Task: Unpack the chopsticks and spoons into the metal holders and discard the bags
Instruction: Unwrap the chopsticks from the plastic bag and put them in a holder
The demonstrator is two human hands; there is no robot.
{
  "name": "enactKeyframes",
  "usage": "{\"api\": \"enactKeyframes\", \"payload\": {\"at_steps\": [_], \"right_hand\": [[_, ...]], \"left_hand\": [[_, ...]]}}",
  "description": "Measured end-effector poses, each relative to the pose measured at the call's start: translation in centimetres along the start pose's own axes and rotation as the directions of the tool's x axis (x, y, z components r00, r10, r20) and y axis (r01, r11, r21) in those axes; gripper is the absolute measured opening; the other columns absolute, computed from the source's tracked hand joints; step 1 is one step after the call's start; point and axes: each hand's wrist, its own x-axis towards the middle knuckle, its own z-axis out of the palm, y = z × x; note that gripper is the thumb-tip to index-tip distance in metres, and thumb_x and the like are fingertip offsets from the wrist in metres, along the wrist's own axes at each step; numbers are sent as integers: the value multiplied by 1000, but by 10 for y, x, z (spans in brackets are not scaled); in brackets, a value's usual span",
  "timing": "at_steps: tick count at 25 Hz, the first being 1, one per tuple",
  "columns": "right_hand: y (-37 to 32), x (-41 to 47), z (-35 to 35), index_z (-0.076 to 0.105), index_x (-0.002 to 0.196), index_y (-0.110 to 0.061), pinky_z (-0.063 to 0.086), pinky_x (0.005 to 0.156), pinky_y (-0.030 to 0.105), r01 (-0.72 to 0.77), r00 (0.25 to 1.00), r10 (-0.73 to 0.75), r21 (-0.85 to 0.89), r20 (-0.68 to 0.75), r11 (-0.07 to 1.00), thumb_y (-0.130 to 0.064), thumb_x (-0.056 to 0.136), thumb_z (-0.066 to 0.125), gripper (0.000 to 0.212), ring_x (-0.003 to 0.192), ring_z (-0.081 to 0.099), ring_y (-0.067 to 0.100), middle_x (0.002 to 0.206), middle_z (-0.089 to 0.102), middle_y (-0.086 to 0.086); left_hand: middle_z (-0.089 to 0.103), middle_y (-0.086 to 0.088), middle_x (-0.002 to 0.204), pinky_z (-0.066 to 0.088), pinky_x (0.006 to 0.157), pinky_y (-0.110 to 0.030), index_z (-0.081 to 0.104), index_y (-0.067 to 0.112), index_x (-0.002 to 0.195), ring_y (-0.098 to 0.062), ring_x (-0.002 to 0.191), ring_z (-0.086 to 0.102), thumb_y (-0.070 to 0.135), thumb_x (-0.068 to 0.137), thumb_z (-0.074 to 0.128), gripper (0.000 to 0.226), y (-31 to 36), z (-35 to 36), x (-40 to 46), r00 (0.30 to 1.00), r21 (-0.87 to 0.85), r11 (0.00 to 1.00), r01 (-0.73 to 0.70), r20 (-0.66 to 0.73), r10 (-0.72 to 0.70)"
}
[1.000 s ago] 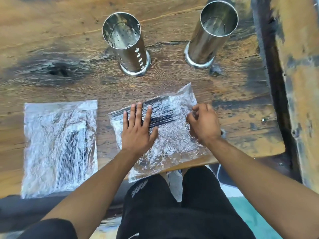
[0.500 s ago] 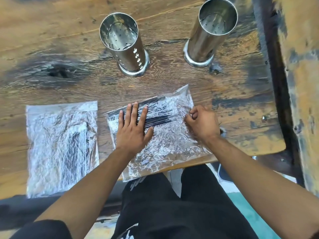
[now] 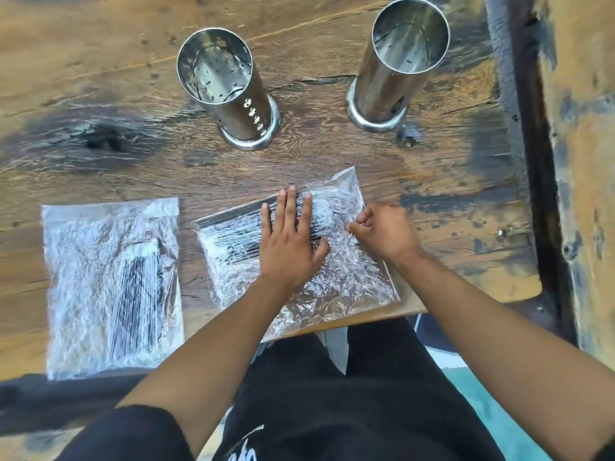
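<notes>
Head view looks down on the crinkled clear bag [image 3: 332,284] lying at the near edge of the wooden table [image 3: 100,78], its near corner hanging just over that edge. Black chopsticks [image 3: 233,237] show through the plastic in a tight bundle along the bag's far side. Left hand [image 3: 289,241] lies flat on top of them, fingers straight and spread, pressing bundle and plastic down. Right hand [image 3: 386,231] sits at the bag's right edge, fingers curled and pinching the film there; exactly which fold it has is hard to tell.

Second bag [image 3: 109,284] rests flat toward the near left corner of the table, well apart from the first, equally wrinkled and shiny, with a dark bundle inside; blur makes its contents hard to name.

Farther back stand two metal holders, both upright. Left holder [image 3: 233,94] is a polished steel cylinder with punched holes in its wall and floor and a flared base ring, nothing inside. Right holder [image 3: 396,68] matches it in shape and shine, also bare inside, near the table's right edge.

Tabletop is rough, weathered wood, brown with dark scorched-looking patches and an open crack running between the holders.
</notes>
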Motion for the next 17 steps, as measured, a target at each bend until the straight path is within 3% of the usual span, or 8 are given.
{"api": "enactKeyframes", "payload": {"at_steps": [3, 9, 14, 17], "right_hand": [[0, 3, -7, 64, 88, -25, 62, 79, 37, 21, 998, -22, 8, 59, 1000, -38, 92, 74, 17, 72, 69, 9, 79, 70, -7], [-4, 2, -10, 66, 85, -21, 61, 78, 36, 78, 994, -74, -42, 78, 996, -31, 95, 69, 14, 75, 70, 13, 76, 70, -5], [-1, 2, -15, 66, 83, -20, 46, 54, 20, 40, 995, -41, 12, 88, 999, -23, 94, 66, 12, 71, 69, 8, 75, 70, -7], [0, 0, -15, 66, 81, -19, 47, 52, 20, 30, 997, -34, 71, 64, 997, -20, 94, 66, 13, 66, 68, 6, 72, 70, -8]], "left_hand": [[-13, -15, 171, -5, 127, -56, 0, 15, 165, -28, 158, -17, 66, 99, 25, 87, -1, 9, 1, 999, 24, 999, 30, 11, -31], [-9, -17, 171, -4, 126, -58, 3, 14, 165, -31, 158, -14, 67, 99, 25, 88, -3, 13, 3, 1000, 63, 998, 21, 12, -22], [-9, -17, 171, -5, 126, -58, 2, 14, 165, -31, 158, -14, 67, 98, 25, 88, -1, 12, 3, 999, 65, 998, 21, 23, -22], [-9, -16, 171, -4, 126, -58, 2, 14, 165, -31, 158, -14, 68, 98, 23, 89, -1, 11, 3, 999, 64, 998, 27, 29, -29]]}}
